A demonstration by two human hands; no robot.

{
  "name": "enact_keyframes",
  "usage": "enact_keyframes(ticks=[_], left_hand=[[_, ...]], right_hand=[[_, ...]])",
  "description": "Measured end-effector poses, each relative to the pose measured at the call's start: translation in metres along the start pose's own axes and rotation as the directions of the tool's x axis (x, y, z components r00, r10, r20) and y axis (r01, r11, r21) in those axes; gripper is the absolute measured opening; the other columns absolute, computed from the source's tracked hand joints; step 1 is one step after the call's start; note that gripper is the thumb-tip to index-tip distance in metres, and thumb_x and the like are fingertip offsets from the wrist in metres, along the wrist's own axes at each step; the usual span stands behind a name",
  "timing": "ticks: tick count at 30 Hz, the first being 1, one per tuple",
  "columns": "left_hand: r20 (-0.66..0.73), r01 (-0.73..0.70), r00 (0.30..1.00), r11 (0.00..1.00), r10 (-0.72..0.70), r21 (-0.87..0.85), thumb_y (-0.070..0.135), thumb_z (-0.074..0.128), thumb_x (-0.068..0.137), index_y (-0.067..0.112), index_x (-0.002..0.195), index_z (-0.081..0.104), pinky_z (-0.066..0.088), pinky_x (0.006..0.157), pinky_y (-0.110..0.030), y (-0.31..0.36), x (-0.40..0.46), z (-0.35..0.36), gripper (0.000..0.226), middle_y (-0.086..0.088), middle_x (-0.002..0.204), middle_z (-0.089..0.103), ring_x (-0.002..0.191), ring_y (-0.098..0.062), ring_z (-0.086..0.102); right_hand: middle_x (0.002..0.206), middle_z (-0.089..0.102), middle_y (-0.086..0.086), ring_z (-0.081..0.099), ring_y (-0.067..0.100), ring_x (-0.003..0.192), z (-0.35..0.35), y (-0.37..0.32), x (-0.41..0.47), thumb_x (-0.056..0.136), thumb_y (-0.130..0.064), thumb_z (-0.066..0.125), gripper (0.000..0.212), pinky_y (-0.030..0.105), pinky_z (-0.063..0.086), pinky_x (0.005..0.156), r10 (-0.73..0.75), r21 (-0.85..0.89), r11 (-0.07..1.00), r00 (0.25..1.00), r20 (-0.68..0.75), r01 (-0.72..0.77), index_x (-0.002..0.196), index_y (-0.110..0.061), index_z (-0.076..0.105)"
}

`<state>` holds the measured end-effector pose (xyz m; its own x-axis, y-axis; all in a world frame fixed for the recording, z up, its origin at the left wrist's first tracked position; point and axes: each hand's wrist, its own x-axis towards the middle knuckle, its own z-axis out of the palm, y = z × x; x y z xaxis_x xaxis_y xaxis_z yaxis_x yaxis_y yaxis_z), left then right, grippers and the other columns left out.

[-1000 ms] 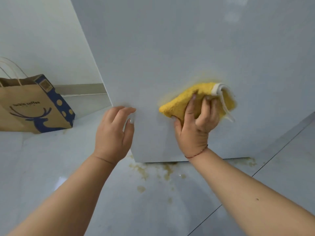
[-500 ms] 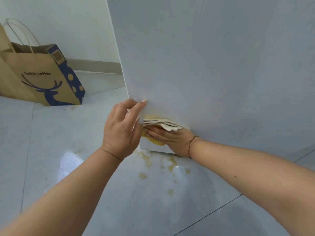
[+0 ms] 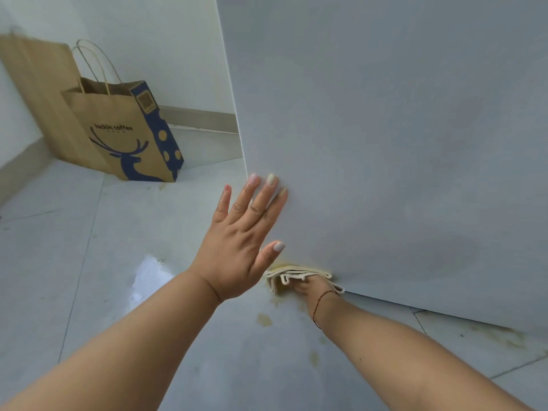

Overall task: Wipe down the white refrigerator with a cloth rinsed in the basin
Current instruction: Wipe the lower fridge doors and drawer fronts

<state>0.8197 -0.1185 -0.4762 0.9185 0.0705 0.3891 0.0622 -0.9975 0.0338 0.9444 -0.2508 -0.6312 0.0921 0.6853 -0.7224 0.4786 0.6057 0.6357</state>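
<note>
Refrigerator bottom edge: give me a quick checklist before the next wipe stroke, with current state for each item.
1. Left hand braced flat against the refrigerator panel: ok.
2. Cloth at the panel's bottom edge: ok.
3. Right hand has the cloth: cannot tell, its fingers are hidden under the edge.
4. Floor beneath dry and clean: not ok, yellowish stains and a wet patch.
5. Paper bag clear of the working area: ok, standing off to the left.
6. Basin for rinsing within reach: cannot tell, not in view.

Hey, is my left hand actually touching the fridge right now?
Touching. The head view shows the left hand open, its straight fingertips laid flat on the refrigerator panel by its edge.
</note>
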Motion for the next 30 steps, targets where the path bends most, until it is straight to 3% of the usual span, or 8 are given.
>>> enact_keyframes(ticks=[3, 7, 11, 13, 16, 21, 25, 30], left_hand=[[0.01, -0.007, 1.0, 0.999, 0.007, -0.05, 0.05, 0.011, 0.102, 0.015, 0.154, 0.014, 0.001, 0.121, -0.051, -0.005, 0.0, -0.006, 0.063, 0.001, 0.163, 0.006, 0.152, -0.019, -0.002], [0.046, -0.009, 0.999, 0.993, 0.015, -0.117, 0.049, 0.009, 0.102, 0.015, 0.154, 0.017, 0.001, 0.121, -0.052, -0.01, -0.001, -0.015, 0.062, 0.001, 0.163, 0.01, 0.152, -0.018, 0.002], [0.041, -0.02, 0.999, 0.987, 0.027, -0.158, 0.048, 0.01, 0.103, 0.014, 0.154, 0.02, 0.001, 0.121, -0.051, -0.012, -0.001, -0.02, 0.062, 0.001, 0.162, 0.014, 0.151, -0.017, 0.007], [0.021, -0.017, 1.0, 0.98, 0.022, -0.2, 0.048, 0.012, 0.103, 0.013, 0.154, 0.019, 0.002, 0.122, -0.049, -0.012, -0.001, -0.023, 0.062, 0.001, 0.161, 0.018, 0.151, -0.016, 0.01], [-0.039, 0.006, 0.999, 0.952, -0.019, -0.306, 0.05, 0.014, 0.103, 0.009, 0.153, 0.02, 0.008, 0.123, -0.043, -0.013, 0.0, -0.03, 0.065, 0.001, 0.158, 0.028, 0.149, -0.012, 0.019], [-0.128, 0.021, 0.989, 0.918, -0.078, -0.396, 0.05, 0.017, 0.103, 0.012, 0.152, 0.023, 0.017, 0.122, -0.039, -0.011, 0.0, -0.04, 0.063, -0.003, 0.154, 0.038, 0.146, -0.006, 0.026], [-0.15, 0.059, 0.979, 0.901, -0.135, -0.429, 0.05, 0.016, 0.102, 0.015, 0.152, 0.022, 0.017, 0.121, -0.037, -0.009, -0.004, -0.04, 0.061, -0.004, 0.154, 0.039, 0.146, -0.005, 0.025], [-0.167, 0.164, 0.949, 0.872, -0.266, -0.461, 0.053, 0.014, 0.101, 0.007, 0.152, 0.027, 0.014, 0.12, -0.026, -0.007, -0.018, -0.033, 0.07, 0.012, 0.15, 0.036, 0.142, 0.008, 0.021]], right_hand=[[0.158, -0.019, 0.001, -0.036, -0.014, 0.127, 0.025, -0.021, -0.013, 0.104, -0.029, 0.005, 0.067, 0.029, -0.011, 0.114, 0.399, 0.009, 0.914, 0.906, 0.142, -0.405, 0.12, 0.013, -0.044], [0.159, -0.014, -0.006, -0.017, 0.012, 0.145, 0.046, -0.024, -0.057, 0.105, -0.028, 0.018, 0.055, 0.032, -0.013, 0.115, -0.04, 0.376, 0.926, 0.998, 0.048, 0.019, 0.151, -0.011, -0.009], [0.161, -0.007, -0.002, -0.01, 0.013, 0.147, 0.073, -0.019, -0.095, 0.105, -0.032, 0.019, 0.057, 0.032, -0.015, 0.114, 0.141, 0.602, 0.788, 0.99, 0.029, -0.129, 0.152, -0.006, -0.002], [0.157, 0.023, -0.003, 0.019, 0.01, 0.145, 0.075, -0.013, -0.109, 0.1, -0.037, 0.038, 0.057, 0.031, -0.019, 0.112, 0.329, 0.661, 0.735, 0.932, -0.152, -0.152, 0.147, -0.005, 0.032], [0.129, 0.061, -0.004, 0.05, 0.012, 0.123, 0.07, 0.002, -0.121, 0.081, -0.038, 0.037, 0.056, 0.033, 0.013, 0.112, 0.412, 0.764, 0.62, 0.903, -0.123, -0.179, 0.119, -0.011, 0.068], [0.142, 0.05, -0.007, 0.047, 0.009, 0.13, 0.032, 0.029, -0.088, 0.077, -0.047, 0.059, 0.068, 0.032, 0.026, 0.107, 0.512, 0.72, 0.675, 0.806, -0.298, -0.162, 0.137, -0.02, 0.042], [0.16, -0.01, 0.003, -0.012, 0.018, 0.147, -0.013, 0.036, -0.035, 0.103, -0.037, 0.022, 0.062, 0.04, -0.023, 0.109, 0.318, 0.382, 0.899, 0.918, -0.238, -0.213, 0.152, -0.01, -0.005], [0.16, -0.016, 0.003, -0.018, 0.019, 0.146, -0.051, 0.043, 0.019, 0.103, -0.042, 0.021, 0.065, 0.038, -0.012, 0.116, 0.046, 0.152, 0.988, 0.997, -0.057, -0.037, 0.151, -0.01, -0.009]])
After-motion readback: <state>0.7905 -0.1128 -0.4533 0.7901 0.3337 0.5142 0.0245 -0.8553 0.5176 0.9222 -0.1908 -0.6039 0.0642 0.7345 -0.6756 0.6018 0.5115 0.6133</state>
